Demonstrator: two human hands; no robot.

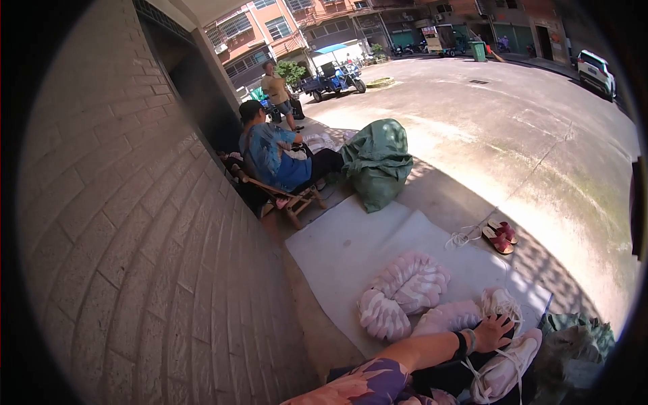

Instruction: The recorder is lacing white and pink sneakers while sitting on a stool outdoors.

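My left hand [491, 333] reaches out with its fingers spread and holds nothing that I can see. It hangs over my dark-clothed lap, beside a pink-and-white shoe upper [507, 370] with loose white laces. Just past the fingers lies another pink-and-white piece with a tangle of white laces [501, 305]. Left of the hand, a row of nested pink-and-white shoe uppers [447, 317] rests on the pale sheet [337, 236]. Behind it, a larger curved stack of shoe uppers [405, 287] lies on the same sheet. My right hand is not in view.
A brick wall [135, 236] runs along the left. Ahead, a seated person [270, 152] sits by a big green sack [379, 165]; another person [277, 91] stands farther off. Red sandals [499, 236] lie beyond the sheet. Crumpled green sacking [574, 347] is at lower right.
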